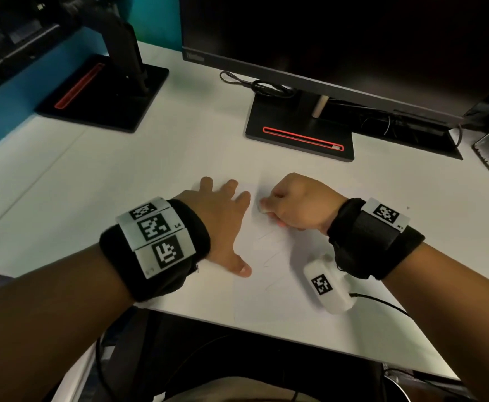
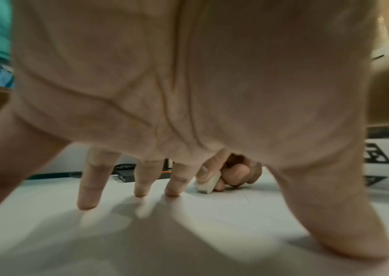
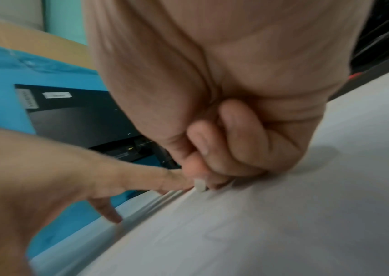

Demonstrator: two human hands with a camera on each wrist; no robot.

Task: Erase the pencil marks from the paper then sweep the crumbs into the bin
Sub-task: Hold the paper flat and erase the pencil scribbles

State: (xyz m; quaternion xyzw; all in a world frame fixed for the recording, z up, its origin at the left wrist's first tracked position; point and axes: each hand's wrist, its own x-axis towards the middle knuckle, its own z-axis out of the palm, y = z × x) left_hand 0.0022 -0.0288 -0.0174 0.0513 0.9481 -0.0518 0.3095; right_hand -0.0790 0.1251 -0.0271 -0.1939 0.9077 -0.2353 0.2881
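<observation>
Blocky white eraser point(image 2: 207, 184) on smooth paper point(image 1: 269, 265)

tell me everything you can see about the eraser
The eraser is a small off-white block, rubbery looking, with a greyed lower corner. It is tilted, that corner pressed on the paper near its far edge. The right hand pinches it between thumb and curled fingers, hiding most of it. The left hand lies flat beside it, apart.

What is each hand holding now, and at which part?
The right hand pinches a white eraser by its upper end. The left hand holds nothing; it presses flat on the paper.
</observation>
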